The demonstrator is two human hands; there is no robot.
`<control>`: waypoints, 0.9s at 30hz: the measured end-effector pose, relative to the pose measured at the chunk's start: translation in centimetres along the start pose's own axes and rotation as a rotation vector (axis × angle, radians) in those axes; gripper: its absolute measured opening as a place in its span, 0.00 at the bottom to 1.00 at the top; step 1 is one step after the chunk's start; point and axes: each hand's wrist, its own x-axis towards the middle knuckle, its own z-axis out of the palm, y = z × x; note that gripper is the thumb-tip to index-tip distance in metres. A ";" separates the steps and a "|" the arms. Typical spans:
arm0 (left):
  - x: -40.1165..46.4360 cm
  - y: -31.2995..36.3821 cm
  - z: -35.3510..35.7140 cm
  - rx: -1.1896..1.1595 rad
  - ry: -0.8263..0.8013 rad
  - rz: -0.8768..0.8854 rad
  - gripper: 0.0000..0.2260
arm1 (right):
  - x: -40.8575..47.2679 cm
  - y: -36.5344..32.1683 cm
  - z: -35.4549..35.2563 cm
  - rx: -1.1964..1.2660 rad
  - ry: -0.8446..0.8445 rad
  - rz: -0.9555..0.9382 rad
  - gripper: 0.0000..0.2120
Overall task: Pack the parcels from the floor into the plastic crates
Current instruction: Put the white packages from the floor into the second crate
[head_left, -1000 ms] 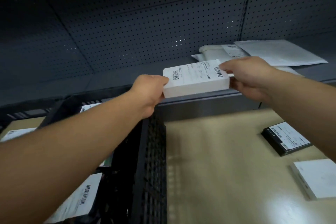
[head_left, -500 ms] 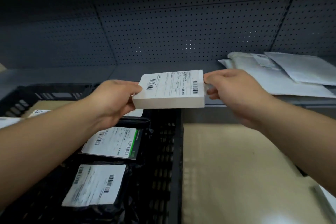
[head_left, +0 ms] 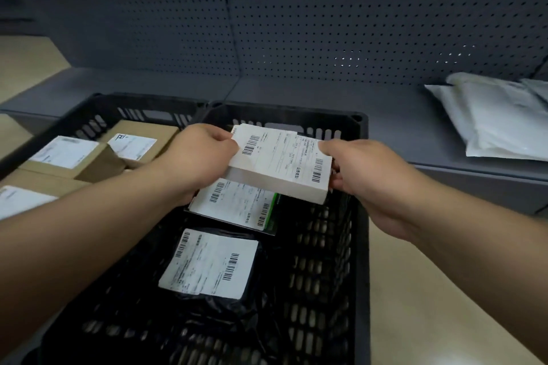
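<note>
Status: packing in progress, partly complete.

Item in hand: white boxed parcel (head_left: 281,167), label side up, tilted with the near edge lower. Held above the far half of the black crate (head_left: 360,216), over its interior, not yet set down. Left hand (head_left: 201,157) clamped on the short edge at 9 o'clock of the parcel; right hand (head_left: 358,169) clamped on the short edge at 3 o'clock, thumb on top of the label. Both hands closed on the same parcel.

Already loaded in the black crate:
- flat labelled parcel with a green edge (head_left: 237,206), directly below the held parcel, partly hidden by it;
- black bagged parcel with a white label (head_left: 209,265), at 6 o'clock of the flat one, near the crate centre.

Floor space remaining in this crate: open mesh visible along the 3 o'clock wall and at the near end.

Second crate (head_left: 98,115) at 9 o'clock, touching or just beside the first: holds cardboard boxes (head_left: 136,145), labels up, packed closely. Judged close to full, though its near part falls outside the view.

Outstanding, as far as shown: lowering and release of the held parcel. White mailer bags (head_left: 498,121) lying on the grey shelf (head_left: 326,92) at 2 o'clock, well apart from the crates; whether these belong to the job cannot be told. Floor (head_left: 444,290) at 4 o'clock bare within the visible area; remaining parcel count not determinable.
</note>
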 end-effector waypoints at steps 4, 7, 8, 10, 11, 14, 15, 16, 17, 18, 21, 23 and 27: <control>0.2 -1.9 -0.7 0.149 0.015 -0.009 0.10 | 0.3 0.9 2.7 -0.025 -0.042 0.054 0.18; 0.8 -3.5 -0.9 0.206 -0.030 -0.049 0.09 | 0.8 1.4 4.2 -0.074 -0.045 0.090 0.21; 1.0 -4.0 -1.0 0.216 -0.035 -0.052 0.09 | 1.0 1.6 4.6 -0.088 -0.062 0.100 0.20; 1.6 -4.7 -1.2 0.236 -0.019 -0.039 0.10 | 1.5 1.9 5.4 -0.091 -0.095 0.117 0.19; 1.8 -5.0 -1.3 0.255 -0.009 -0.031 0.12 | 1.7 2.1 5.9 -0.092 -0.105 0.126 0.19; 2.1 -6.1 -1.6 0.331 -0.029 -0.040 0.16 | 2.2 2.8 7.1 -0.111 -0.119 0.153 0.27; 2.1 -6.5 -1.7 0.369 -0.049 -0.045 0.18 | 2.3 3.0 7.5 -0.118 -0.122 0.171 0.30; 2.1 -6.8 -1.7 0.405 -0.069 -0.044 0.19 | 2.5 3.3 7.8 -0.125 -0.130 0.186 0.31; 2.0 -7.1 -1.6 0.429 -0.089 -0.045 0.20 | 2.5 3.4 8.1 -0.135 -0.138 0.198 0.31; 2.0 -7.2 -1.6 0.444 -0.105 -0.043 0.22 | 2.7 3.5 8.3 -0.139 -0.141 0.208 0.29; 2.0 -7.5 -1.6 0.517 -0.150 -0.031 0.24 | 3.2 3.5 9.0 -0.108 -0.145 0.222 0.27; 2.0 -7.6 -1.5 0.587 -0.177 -0.030 0.23 | 3.7 3.3 9.4 -0.091 -0.167 0.224 0.25; 2.1 -8.2 -1.1 0.777 -0.201 0.022 0.24 | 4.4 2.9 9.7 -0.067 -0.184 0.226 0.20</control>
